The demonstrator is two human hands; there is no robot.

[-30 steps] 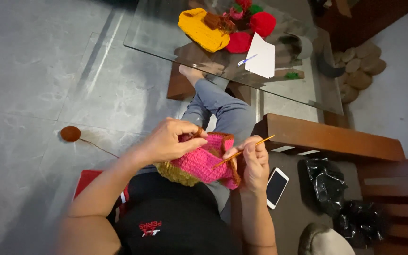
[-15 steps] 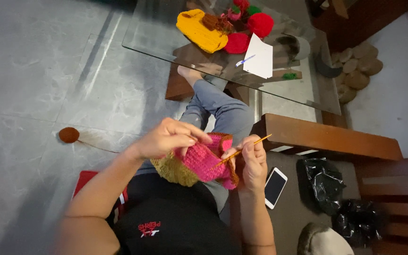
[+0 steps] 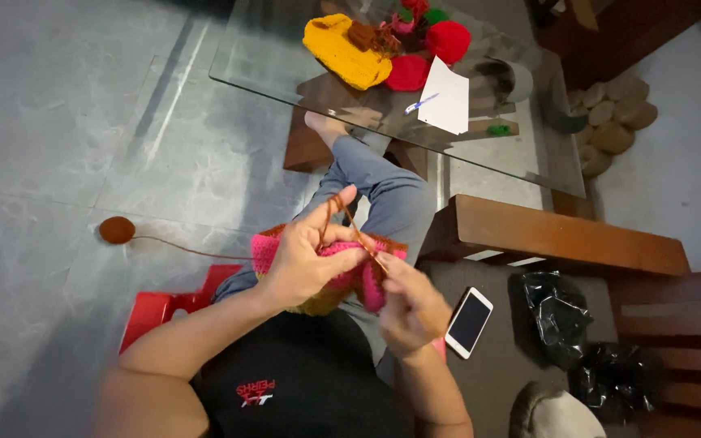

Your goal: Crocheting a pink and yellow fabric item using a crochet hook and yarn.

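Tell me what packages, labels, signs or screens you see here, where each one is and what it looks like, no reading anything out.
Smartphone: lies face up on the seat beside the right hand; slim rectangle, white frame, dark blank screen.
White paper sheet: on the glass table, next to red yarn; plain rectangle, a blue pen at its edge.
Black plastic bags: right of the phone; crumpled, glossy.
Shirt logo: red and white print on black fabric.

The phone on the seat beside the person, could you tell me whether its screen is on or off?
Off, apparently: the phone lies face up with a uniformly dark screen, beside the right hand.
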